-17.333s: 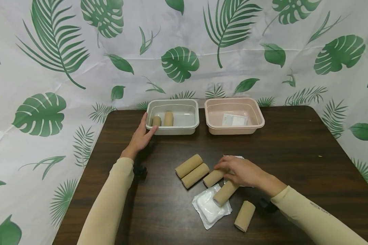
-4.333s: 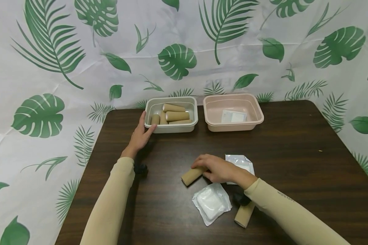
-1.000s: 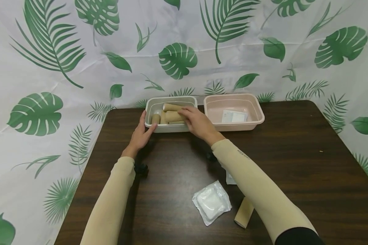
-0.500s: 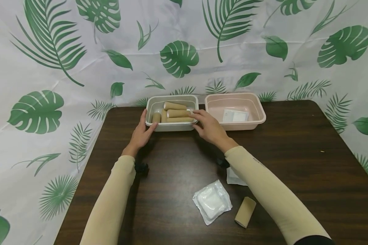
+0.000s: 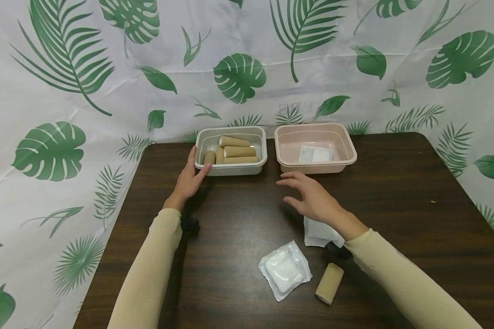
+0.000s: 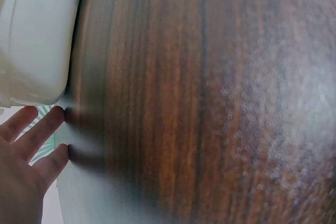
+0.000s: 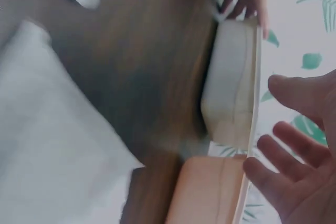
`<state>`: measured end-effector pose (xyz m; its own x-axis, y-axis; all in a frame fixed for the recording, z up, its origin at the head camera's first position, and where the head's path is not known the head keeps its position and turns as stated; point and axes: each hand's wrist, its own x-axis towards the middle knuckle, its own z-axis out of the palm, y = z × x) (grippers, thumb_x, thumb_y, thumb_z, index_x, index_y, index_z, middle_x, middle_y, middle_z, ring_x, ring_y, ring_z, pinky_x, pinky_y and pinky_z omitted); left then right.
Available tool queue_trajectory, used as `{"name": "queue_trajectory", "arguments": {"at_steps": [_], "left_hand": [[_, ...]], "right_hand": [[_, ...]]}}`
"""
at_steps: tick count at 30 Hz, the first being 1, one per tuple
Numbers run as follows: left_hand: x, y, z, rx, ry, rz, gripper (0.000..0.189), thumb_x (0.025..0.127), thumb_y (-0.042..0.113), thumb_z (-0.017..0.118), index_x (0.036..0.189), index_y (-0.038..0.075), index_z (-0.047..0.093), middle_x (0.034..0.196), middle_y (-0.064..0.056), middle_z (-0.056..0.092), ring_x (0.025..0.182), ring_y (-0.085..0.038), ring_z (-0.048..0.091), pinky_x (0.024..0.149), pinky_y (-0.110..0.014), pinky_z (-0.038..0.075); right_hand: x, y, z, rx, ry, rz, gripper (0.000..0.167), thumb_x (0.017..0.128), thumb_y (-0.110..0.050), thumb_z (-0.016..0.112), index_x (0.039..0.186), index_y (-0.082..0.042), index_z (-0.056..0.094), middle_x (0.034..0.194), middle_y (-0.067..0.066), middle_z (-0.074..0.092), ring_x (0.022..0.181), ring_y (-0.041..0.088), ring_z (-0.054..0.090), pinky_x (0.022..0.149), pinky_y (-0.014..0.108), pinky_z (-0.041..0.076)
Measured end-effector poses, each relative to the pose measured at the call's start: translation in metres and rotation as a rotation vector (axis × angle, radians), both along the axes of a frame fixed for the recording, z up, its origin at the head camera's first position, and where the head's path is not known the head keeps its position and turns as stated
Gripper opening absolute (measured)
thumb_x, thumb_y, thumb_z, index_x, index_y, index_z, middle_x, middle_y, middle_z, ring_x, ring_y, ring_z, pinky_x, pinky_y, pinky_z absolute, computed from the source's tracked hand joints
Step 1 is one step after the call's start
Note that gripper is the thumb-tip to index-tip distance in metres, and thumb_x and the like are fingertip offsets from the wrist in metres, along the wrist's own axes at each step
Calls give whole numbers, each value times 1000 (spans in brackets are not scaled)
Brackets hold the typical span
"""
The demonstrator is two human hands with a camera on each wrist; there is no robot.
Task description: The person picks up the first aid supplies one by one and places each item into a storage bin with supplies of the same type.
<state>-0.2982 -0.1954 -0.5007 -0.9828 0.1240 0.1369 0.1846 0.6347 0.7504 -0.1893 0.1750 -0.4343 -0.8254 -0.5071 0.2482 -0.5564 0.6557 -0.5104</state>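
My left hand (image 5: 186, 183) rests against the left end of a pale grey plastic bin (image 5: 230, 171), thumb at its front rim and fingers along its side. Several brown cardboard tubes (image 5: 239, 151) lie in that bin. My right hand (image 5: 314, 198) holds nothing and hovers over the table in front of a pink bin (image 5: 312, 169), its fingers loosely spread. Beneath its wrist lies a white sealed gauze-like packet (image 5: 320, 234), partly hidden. Another such packet (image 5: 284, 270) lies nearer, with one cardboard tube (image 5: 330, 284) to its right. In the right wrist view, fingers (image 7: 286, 153) are spread apart.
Flat white packets (image 5: 316, 154) lie in the pink bin. Both bins stand side by side at the back edge of the dark wooden table (image 5: 214, 274). A leaf-patterned cloth (image 5: 247, 41) hangs behind them. A tiny yellow scrap (image 5: 433, 201) lies at the right.
My right hand has let go of a cardboard tube in the grey bin and drawn back to the right and nearer. Over the longer span, more tubes have gone into that bin. My left hand has stayed there.
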Motion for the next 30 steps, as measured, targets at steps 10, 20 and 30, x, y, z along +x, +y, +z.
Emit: {"name": "queue_trajectory", "arguments": {"at_steps": [10,20,30], "left_hand": [[-1,0,3,-9,-8,2,81,99,53,49,159,26,2,159,-15,24,139,-39,34,107,-59,28],[-1,0,2,-2,-12,0,82,98,55,48,159,25,4,158,-16,26,138,-39,34,107,-60,28],[-2,-1,2,11,-2,-1,80,99,51,50,159,22,5,160,-14,23,139,-38,33,107,-59,28]], "right_hand": [[78,37,-17,17,-75,84,41,85,-1,75,124,-9,67,132,8,58,120,26,56,91,47,49],[135,70,-37,-23,-74,187,59,75,22,58,118,-16,68,128,0,60,115,17,59,96,12,38],[158,82,-42,-30,-165,197,64,69,22,61,115,-22,70,123,-5,62,110,14,61,88,20,48]]}}
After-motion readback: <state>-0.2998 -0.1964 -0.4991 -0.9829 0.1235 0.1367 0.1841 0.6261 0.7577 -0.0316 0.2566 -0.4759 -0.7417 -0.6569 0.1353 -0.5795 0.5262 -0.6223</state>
